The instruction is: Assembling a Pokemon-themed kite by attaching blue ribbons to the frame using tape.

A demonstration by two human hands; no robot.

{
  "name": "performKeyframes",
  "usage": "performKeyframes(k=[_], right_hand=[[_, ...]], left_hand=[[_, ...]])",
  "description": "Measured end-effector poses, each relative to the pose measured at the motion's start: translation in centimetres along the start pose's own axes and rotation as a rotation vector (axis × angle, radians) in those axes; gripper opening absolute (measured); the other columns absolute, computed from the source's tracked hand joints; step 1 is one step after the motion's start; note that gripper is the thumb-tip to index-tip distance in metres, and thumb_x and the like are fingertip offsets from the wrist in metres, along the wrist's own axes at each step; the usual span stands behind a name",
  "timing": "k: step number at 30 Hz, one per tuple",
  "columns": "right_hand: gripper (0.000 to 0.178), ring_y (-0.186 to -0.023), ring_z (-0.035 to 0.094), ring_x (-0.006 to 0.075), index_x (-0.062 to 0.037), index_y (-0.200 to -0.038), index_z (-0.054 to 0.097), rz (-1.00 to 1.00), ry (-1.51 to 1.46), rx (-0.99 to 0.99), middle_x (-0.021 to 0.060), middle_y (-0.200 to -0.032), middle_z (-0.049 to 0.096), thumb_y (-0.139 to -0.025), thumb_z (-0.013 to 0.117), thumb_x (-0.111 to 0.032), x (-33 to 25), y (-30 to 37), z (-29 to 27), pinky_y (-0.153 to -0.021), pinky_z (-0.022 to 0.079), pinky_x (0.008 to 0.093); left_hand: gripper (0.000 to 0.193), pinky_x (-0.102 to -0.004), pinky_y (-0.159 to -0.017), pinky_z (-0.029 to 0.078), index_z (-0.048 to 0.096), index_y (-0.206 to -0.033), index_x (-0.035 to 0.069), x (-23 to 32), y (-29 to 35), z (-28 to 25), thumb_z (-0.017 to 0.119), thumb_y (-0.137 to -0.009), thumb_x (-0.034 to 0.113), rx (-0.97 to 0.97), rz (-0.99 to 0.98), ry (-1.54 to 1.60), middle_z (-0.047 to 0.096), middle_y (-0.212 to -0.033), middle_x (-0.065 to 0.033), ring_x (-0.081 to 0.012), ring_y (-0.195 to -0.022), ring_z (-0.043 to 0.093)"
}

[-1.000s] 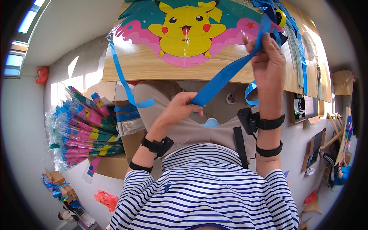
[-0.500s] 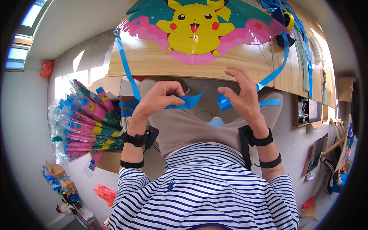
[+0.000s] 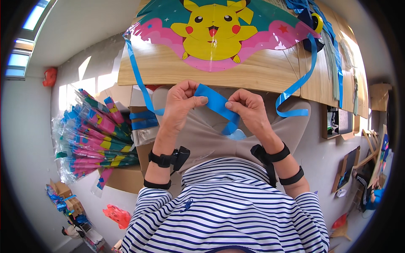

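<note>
I have the left hand (image 3: 182, 102) and right hand (image 3: 249, 109) both pinching a blue ribbon (image 3: 215, 101), which slants between them. Beyond both hands, a cartoon-printed kite (image 3: 213, 36) lies on the wood-grain table (image 3: 145, 71).

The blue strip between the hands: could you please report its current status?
Left hand and right hand pinching blue strip. Strip slanting above lap. Nothing seen blocking either hand.
</note>
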State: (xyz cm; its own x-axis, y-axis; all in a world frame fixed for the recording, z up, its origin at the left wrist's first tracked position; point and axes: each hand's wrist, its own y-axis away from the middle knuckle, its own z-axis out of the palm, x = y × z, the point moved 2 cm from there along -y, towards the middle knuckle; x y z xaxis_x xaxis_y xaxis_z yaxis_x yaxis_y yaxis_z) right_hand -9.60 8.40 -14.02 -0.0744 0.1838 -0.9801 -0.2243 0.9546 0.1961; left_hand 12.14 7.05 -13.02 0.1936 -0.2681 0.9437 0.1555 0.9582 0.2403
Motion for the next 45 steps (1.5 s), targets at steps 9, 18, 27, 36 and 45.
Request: performKeyframes(k=[9, 18, 27, 36, 45], right_hand=[[0.015, -0.070, 0.048, 0.0037, -0.0010, -0.089, 0.064, -0.024, -0.050, -0.028, -0.0038, -0.077, 0.058, -0.088, 0.074, -0.013, -0.7, -0.1, 1.1, -0.061, 0.040, 0.0208], [0.020, -0.059, 0.045, 0.0084, 0.0009, -0.081, 0.062, -0.132, 0.134, 0.065, 0.0036, -0.063, 0.053, -0.087, 0.074, -0.014, -0.9, 0.1, 1.4, -0.053, 0.040, 0.0273], [0.023, -0.063, 0.043, 0.0044, -0.0003, -0.081, 0.066, 0.038, -0.025, -0.057, -0.0046, -0.066, 0.050, -0.091, 0.073, -0.020, -0.9, 0.0, 1.6, -0.054, 0.037, 0.0228], [0.012, -0.068, 0.049, 0.0033, -0.0007, -0.088, 0.069, 0.130, 0.012, -0.118, -0.0045, -0.074, 0.058, -0.087, 0.074, -0.012, -0.2, -0.2, 0.7, -0.061, 0.041, 0.0209], [0.014, -0.060, 0.052, 0.0050, -0.0034, -0.082, 0.068, 0.118, -0.647, 0.222, -0.0007, -0.072, 0.062, -0.086, 0.079, -0.011, -1.5, -3.0, 0.0, -0.051, 0.039, 0.0204]], left_hand=[[0.022, -0.0220, -0.070, 0.053, 0.064, -0.098, 0.001, -0.4, -0.2, 0.8, 0.077, -0.081, -0.002, -0.030, 0.010, 0.028, 0.069, -0.084, -0.0039, -0.0087, -0.075, 0.064], [0.022, -0.0230, -0.071, 0.052, 0.064, -0.100, 0.001, 0.0, 0.2, 2.4, 0.077, -0.083, 0.000, -0.007, 0.019, 0.064, 0.068, -0.085, -0.0026, -0.0084, -0.076, 0.063], [0.013, -0.0224, -0.064, 0.049, 0.066, -0.092, 0.004, -0.8, -0.3, 2.1, 0.076, -0.085, 0.003, -0.007, 0.002, 0.150, 0.067, -0.080, -0.0012, -0.0078, -0.071, 0.060], [0.026, -0.0243, -0.076, 0.052, 0.065, -0.104, 0.004, -0.7, -0.4, 2.5, 0.081, -0.083, 0.007, 0.047, -0.009, 0.201, 0.068, -0.090, -0.0019, -0.0100, -0.082, 0.063], [0.053, -0.0314, -0.096, 0.052, 0.060, -0.119, 0.001, -3.2, 0.2, 4.3, 0.085, -0.073, 0.004, -0.171, -0.092, -0.070, 0.065, -0.116, -0.0050, -0.0171, -0.109, 0.063]])
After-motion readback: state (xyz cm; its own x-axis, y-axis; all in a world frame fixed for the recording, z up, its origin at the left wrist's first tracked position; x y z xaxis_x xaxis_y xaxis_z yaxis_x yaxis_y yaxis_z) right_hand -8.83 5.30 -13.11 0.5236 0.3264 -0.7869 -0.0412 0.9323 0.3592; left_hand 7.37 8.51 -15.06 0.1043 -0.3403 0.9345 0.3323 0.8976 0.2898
